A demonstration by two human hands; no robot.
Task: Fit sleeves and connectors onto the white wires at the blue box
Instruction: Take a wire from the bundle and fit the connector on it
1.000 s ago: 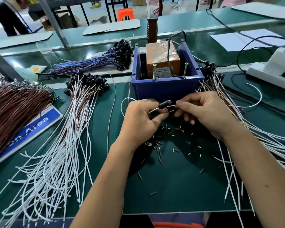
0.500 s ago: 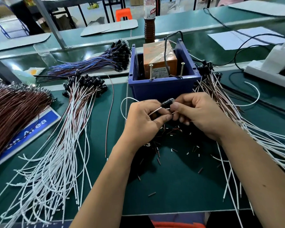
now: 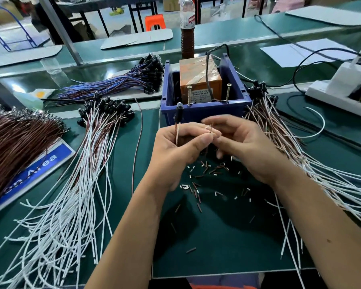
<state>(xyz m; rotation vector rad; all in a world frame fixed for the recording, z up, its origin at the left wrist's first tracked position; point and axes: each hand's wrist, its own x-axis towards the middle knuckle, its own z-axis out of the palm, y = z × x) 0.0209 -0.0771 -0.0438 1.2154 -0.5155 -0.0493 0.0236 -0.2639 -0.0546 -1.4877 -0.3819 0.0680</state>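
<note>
Both hands work just in front of the blue box [image 3: 204,113], which stands at the far middle of the green mat [image 3: 217,247] and holds an orange taped block [image 3: 200,80] with two screws standing upright at the box's near wall. The left hand [image 3: 175,155] has its fingers curled round a thin wire [image 3: 177,134], gripping it so that the black connector [image 3: 178,113] at the wire's top stands upright above the knuckles, close against the box front. The left thumb and forefinger also pinch the wire's free ends at the point where the hands meet. The right hand [image 3: 244,149] brings its thumb and forefinger to the same point, pinching at the small wire ends there; whether a sleeve sits between those fingertips cannot be told. Loose short sleeves [image 3: 198,184], white and dark, lie scattered on the mat beneath and near the hands. A fan of white wires [image 3: 75,195] with black connectors at their far ends lies along the mat's left edge, and a second bundle of white wires [image 3: 313,163] spreads toward the right edge. A brown wire bundle [image 3: 15,142] lies at the far left, blue wires [image 3: 113,84] beyond the mat's far left corner, and a bottle [image 3: 187,28] behind the box.
</note>
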